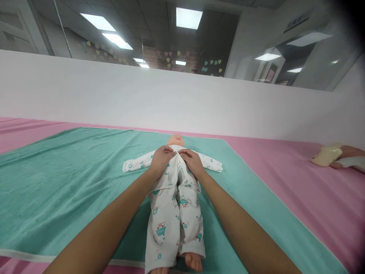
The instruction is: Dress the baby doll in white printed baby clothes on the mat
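Note:
A baby doll (176, 140) lies on its back on a teal blanket, head away from me and feet toward me. It wears a white pajama top (171, 173) and matching pajama pants (164, 224), printed with small teal and red pictures. Both sleeves stretch out to the sides. At the upper chest, my left hand (162, 160) pinches one front edge of the top. Opposite it, my right hand (192, 161) pinches the other edge, with the fingertips of both hands almost meeting. The fingers hide any fastener there. Below my hands the two front edges hang apart.
The teal blanket (71, 190) is spread over a pink sheet (279, 167). At the right edge lies another doll's limb (352, 154) beside a pale yellow object (326, 155). A low white wall (171, 102) with glass above it runs along the back.

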`<state>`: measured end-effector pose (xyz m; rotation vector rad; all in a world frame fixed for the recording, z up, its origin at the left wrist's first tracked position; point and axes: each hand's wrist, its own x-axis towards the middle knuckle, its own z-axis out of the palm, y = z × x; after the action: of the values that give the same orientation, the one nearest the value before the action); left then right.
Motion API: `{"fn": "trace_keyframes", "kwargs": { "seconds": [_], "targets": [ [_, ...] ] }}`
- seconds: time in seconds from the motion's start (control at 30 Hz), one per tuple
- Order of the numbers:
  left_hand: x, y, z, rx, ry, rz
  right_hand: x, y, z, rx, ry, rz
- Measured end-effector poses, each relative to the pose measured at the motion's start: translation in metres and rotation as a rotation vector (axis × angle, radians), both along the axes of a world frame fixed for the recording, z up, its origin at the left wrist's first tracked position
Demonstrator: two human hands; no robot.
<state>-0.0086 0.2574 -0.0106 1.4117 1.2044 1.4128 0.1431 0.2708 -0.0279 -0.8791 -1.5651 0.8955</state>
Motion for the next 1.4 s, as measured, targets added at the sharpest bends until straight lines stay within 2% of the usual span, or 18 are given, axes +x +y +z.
{"fn": "trace_keyframes", "kwargs": {
  "seconds": [0.4,0.67,1.03,1.2,1.4],
  "targets": [
    [-0.002,-0.002,0.003,-0.013,0.033,-0.011,0.007,0.005,0.001,0.015,-0.118,-0.001],
    [-0.010,0.003,0.005,0.024,0.155,-0.160,0.012,0.008,0.000,0.013,-0.159,0.021],
    [-0.006,-0.001,0.007,-0.009,0.012,-0.161,0.008,0.010,0.000,0.005,-0.155,0.049],
    [-0.005,0.001,0.005,-0.014,-0.001,-0.157,0.006,0.007,0.002,0.030,-0.236,-0.011],
    [-0.003,0.003,0.005,0.000,0.073,-0.082,0.001,0.004,0.004,0.115,-0.340,-0.088]
  ]
}}
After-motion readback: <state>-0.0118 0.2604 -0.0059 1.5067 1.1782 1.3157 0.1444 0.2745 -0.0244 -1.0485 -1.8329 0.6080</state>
